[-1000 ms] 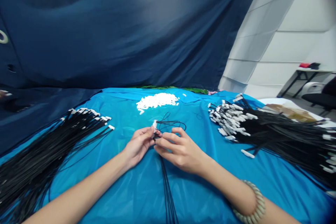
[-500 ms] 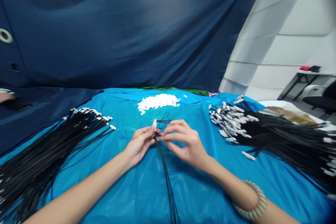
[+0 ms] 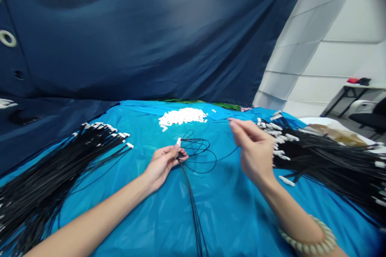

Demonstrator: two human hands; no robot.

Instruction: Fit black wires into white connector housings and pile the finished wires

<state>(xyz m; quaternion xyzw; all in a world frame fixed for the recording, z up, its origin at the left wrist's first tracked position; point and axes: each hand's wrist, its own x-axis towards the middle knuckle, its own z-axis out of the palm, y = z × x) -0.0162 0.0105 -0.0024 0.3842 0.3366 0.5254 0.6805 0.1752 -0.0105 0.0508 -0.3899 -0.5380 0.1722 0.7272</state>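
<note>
My left hand (image 3: 163, 164) pinches a small white connector (image 3: 179, 143) between thumb and fingers, above the blue cloth. Black wires (image 3: 193, 204) run down from it toward the front edge, and several thin wire loops (image 3: 208, 144) stand out to its right. My right hand (image 3: 257, 152) is closed in a pinch, away to the right of the connector. One thin black wire (image 3: 227, 156) stretches from the loops to this hand; its end is hidden by the fingers. A beaded bracelet (image 3: 313, 237) circles my right wrist.
A pile of small white connectors (image 3: 182, 116) lies at the back middle of the blue cloth (image 3: 144, 217). Black wire bundles with white ends lie at left (image 3: 69, 160) and right (image 3: 325, 152). A dark blue curtain (image 3: 135, 40) hangs behind.
My right hand has moved right and slightly up, away from my left hand, drawing a thin black wire along. The wire loops now show wider. My left hand stays on the connector.
</note>
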